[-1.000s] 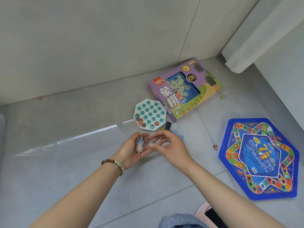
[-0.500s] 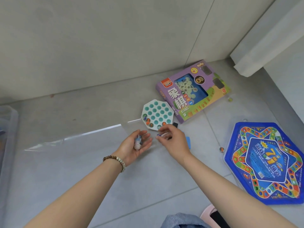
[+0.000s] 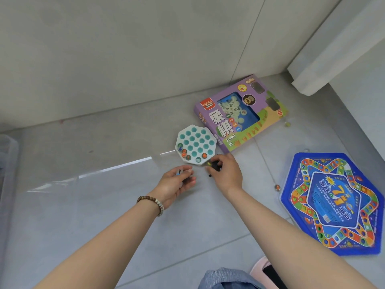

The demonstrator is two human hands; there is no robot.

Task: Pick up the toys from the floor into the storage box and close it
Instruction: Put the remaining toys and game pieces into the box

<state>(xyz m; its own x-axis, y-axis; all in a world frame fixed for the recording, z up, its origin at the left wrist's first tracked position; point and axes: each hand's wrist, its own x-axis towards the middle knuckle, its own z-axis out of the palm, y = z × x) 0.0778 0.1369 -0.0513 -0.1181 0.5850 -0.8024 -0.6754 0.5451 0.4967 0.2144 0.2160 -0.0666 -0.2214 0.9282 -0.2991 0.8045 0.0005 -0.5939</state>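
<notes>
My left hand point(image 3: 176, 183) curls around a small pale toy figure point(image 3: 179, 171), mostly hidden by the fingers. Just right of it my right hand point(image 3: 226, 174) pinches a small black toy piece point(image 3: 215, 165) on the floor, beside the white octagonal marble tray point(image 3: 195, 144) with teal holes and a few marbles. A purple chess game box point(image 3: 239, 113) lies behind the tray. A blue hexagonal board game case point(image 3: 333, 203) lies at the right. A clear plastic lid point(image 3: 100, 184) lies flat on the floor under my left hand. The storage box's clear edge point(image 3: 7, 155) shows at far left.
Loose marbles lie on the grey tiles, one point(image 3: 277, 186) beside the blue case and one point(image 3: 287, 124) right of the purple box. A wall runs along the back. A white cabinet base point(image 3: 325, 59) stands at the upper right. A pink slipper point(image 3: 260, 270) shows at the bottom.
My right hand moved away from my left hand toward the marble tray and closed on the black piece. My left hand's fingers curled tighter over the figure. The view shifted left.
</notes>
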